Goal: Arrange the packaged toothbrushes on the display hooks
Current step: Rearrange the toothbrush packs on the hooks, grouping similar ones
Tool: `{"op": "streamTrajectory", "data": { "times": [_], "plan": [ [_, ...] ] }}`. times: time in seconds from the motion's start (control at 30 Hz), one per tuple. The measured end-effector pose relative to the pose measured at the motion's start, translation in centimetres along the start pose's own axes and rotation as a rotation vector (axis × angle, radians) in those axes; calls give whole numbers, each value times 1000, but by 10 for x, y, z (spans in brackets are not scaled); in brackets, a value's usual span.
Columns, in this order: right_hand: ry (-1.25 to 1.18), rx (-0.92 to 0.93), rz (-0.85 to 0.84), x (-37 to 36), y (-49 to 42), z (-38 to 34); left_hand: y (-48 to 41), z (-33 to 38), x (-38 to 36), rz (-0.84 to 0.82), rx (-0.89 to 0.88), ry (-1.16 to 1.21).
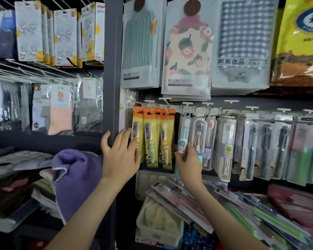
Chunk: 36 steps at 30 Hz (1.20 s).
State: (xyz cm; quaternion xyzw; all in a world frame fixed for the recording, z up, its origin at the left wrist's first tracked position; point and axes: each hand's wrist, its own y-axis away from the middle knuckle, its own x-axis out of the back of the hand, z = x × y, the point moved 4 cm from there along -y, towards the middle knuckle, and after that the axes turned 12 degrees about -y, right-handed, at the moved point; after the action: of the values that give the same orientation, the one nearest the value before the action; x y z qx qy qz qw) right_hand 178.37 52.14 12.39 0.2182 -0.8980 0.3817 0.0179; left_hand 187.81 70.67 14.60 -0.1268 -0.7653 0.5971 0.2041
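Several packaged toothbrushes hang on a row of white display hooks (pixel 209 104). At the left of the row hang yellow-and-orange children's toothbrush packs (pixel 152 136). My left hand (pixel 120 156) reaches up with straight fingers and touches the leftmost yellow pack. My right hand (pixel 189 163) grips the lower end of a clear toothbrush pack with a teal brush (pixel 183 134), which hangs at the hook beside the yellow packs. More clear packs (pixel 225 147) and grey-brush packs (pixel 266 150) hang to the right.
A dark shelf post (pixel 113 69) stands left of the hooks. Bath towel packs (pixel 188 51) hang above. Loose toothbrush packs (pixel 242 210) lie piled below right, beside a white bin (pixel 157 230). A purple towel (pixel 76 177) lies on the left shelf.
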Motion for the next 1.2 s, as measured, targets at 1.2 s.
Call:
{"op": "streamTrajectory", "data": {
  "times": [1.2],
  "plan": [
    [214, -40, -179, 60, 6, -8, 3, -3, 5, 36, 14, 101]
  ]
}}
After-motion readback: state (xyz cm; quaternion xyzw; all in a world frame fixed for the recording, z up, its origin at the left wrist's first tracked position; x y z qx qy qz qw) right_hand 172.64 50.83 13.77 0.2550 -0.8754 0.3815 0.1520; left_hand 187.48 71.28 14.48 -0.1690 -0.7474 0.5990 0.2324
